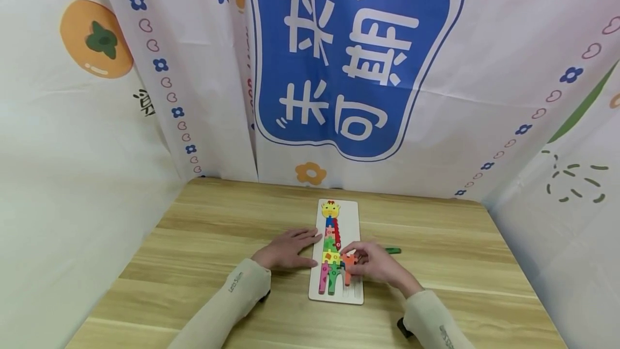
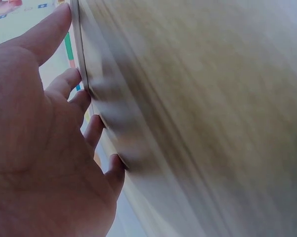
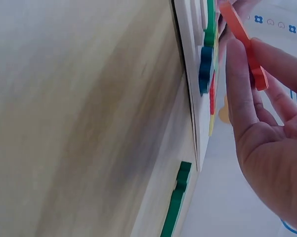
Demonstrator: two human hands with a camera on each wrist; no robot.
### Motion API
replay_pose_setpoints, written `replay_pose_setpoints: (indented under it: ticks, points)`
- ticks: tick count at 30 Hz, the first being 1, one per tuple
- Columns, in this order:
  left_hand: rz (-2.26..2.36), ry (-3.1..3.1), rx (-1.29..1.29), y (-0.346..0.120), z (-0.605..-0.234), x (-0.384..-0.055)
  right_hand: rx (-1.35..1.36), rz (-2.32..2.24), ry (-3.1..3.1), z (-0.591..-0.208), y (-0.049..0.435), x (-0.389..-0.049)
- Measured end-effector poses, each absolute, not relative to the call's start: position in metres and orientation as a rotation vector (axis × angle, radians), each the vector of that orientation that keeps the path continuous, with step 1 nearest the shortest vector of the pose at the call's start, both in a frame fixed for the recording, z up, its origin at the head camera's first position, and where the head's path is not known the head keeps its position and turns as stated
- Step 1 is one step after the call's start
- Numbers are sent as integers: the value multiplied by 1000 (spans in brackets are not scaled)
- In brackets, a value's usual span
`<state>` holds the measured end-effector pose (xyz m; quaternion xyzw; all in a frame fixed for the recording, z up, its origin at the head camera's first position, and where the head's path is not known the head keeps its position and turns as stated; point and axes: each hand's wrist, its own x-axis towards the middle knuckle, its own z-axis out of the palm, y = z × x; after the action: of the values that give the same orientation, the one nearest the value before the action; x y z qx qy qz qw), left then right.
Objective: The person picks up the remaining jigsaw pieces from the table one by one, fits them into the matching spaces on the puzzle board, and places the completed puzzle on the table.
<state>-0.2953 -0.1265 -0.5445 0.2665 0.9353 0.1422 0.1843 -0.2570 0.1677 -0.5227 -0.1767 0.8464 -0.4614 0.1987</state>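
A giraffe puzzle board (image 1: 349, 220), white and upright in the head view, lies mid-table with coloured pieces fitted on it, from the yellow head (image 1: 330, 209) to the pink leg (image 1: 323, 279) and green leg (image 1: 333, 280). My left hand (image 1: 289, 249) rests at the board's left edge, fingers spread and touching it. Between thumb and fingers, my right hand (image 1: 375, 264) pinches an orange puzzle piece (image 3: 244, 39), raised off the board's lower right. Under it, a dark blue piece (image 3: 205, 70) sits on the board. A loose green piece (image 1: 393, 250) lies beyond the right hand.
The wood-grain table (image 1: 213, 220) reaches back to a printed white cloth (image 1: 218, 96) hanging behind and at both sides. A dark band or strap (image 1: 406, 328) shows at the right sleeve.
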Motion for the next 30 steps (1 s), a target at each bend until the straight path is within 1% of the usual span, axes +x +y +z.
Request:
replay_pose_setpoints:
  ticks: [7,19,30]
  points:
    - [377,2645,755,-126,-545,-296,-542,-1287,2365,-525,164,-252]
    - [398,2647,752,-129,-544,-294,-537,-1256,2379,-532,158,-251]
    - [387,2649,775,-126,-544,-295,-620,-1095,2510,-533,159,-253]
